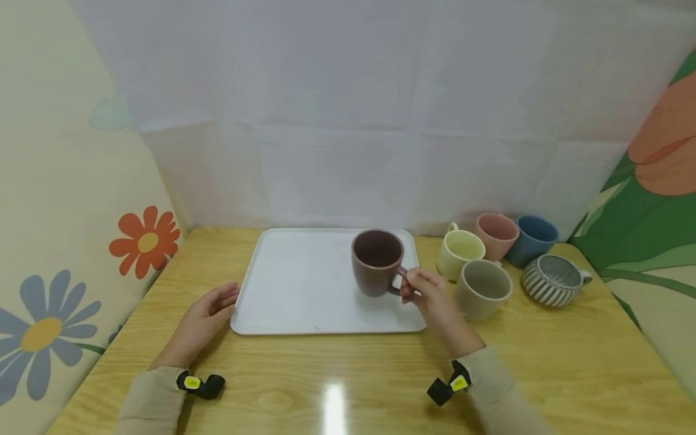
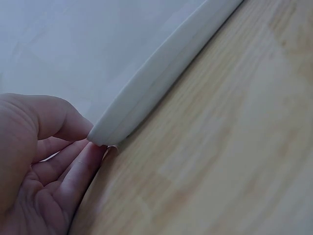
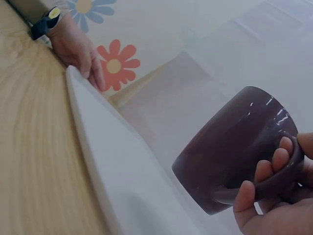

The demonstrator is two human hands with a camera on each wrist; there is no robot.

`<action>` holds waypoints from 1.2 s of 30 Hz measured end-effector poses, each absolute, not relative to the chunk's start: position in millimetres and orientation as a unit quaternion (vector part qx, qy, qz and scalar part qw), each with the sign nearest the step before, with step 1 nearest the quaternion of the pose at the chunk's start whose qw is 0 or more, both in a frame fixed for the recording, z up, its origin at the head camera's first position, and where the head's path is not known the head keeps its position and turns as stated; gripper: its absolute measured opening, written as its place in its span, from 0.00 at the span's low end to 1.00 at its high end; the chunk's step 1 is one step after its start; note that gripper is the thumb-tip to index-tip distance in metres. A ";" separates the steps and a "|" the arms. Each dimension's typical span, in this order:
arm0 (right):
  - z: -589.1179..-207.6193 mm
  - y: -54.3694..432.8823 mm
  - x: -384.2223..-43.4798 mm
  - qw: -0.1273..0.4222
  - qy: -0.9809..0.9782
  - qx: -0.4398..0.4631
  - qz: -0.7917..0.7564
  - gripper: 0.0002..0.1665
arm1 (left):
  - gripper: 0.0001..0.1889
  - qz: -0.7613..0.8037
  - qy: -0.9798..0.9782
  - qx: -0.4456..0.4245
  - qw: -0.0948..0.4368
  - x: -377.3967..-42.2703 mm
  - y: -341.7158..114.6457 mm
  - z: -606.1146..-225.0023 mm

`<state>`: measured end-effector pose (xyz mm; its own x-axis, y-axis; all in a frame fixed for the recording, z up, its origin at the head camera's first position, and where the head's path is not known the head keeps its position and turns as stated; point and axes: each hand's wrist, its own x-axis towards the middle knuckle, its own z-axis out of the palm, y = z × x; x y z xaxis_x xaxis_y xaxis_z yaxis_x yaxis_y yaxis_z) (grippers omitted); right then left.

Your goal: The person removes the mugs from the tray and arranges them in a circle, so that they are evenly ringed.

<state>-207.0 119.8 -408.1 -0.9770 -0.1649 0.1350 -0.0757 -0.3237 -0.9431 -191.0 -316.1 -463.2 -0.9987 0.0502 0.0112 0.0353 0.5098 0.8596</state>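
Note:
My right hand point(image 1: 429, 296) grips the handle of a brown mug point(image 1: 375, 269), its fingers through and around the loop in the right wrist view. The mug point(image 3: 234, 147) is over the right part of a white tray point(image 1: 299, 284), its mouth facing up. At the tray's left edge is my left hand point(image 1: 209, 314). Close up, the left hand point(image 2: 44, 147) has its thumb at the rim's corner and fingertips at its underside, pinching the tray edge point(image 2: 142, 93).
Right of the tray stand a yellow mug point(image 1: 452, 261), a pink mug point(image 1: 492, 241), a blue mug point(image 1: 524, 251), a grey mug point(image 1: 481, 302) and a striped cup point(image 1: 549, 287). The grey mug is close beside my right wrist. A white cloth point(image 1: 337, 121) hangs behind the wooden table point(image 1: 261, 386).

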 end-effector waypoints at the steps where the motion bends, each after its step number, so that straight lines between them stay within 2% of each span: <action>1: -405.5 124.9 -205.5 0.021 0.578 -0.107 -0.808 0.20 | 0.28 0.495 0.869 0.024 0.009 -191.1 -315.8 -463.6; 10: -380.0 171.5 -186.1 -0.035 0.556 -0.131 -0.820 0.23 | 0.29 0.501 0.865 0.027 0.011 -192.1 -313.5 -465.3; 15: -364.1 193.2 -178.1 -0.058 0.551 -0.155 -0.818 0.20 | 0.29 0.492 0.870 0.027 0.008 -191.6 -315.6 -465.2; 27: -357.6 263.0 -162.2 -0.071 0.433 -0.229 -0.869 0.23 | 0.29 0.497 0.867 0.036 0.008 -190.5 -316.0 -467.9; 36: -358.8 303.7 -152.7 -0.083 0.388 -0.228 -0.889 0.27 | 0.29 0.492 0.870 0.039 0.005 -191.1 -317.2 -463.3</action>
<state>-152.7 303.7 -358.8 -0.8820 -0.0306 0.4702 -0.3241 -0.6850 -0.6525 -191.1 -317.2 -463.3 -0.9970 0.0722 0.0289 0.0619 0.5133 0.8560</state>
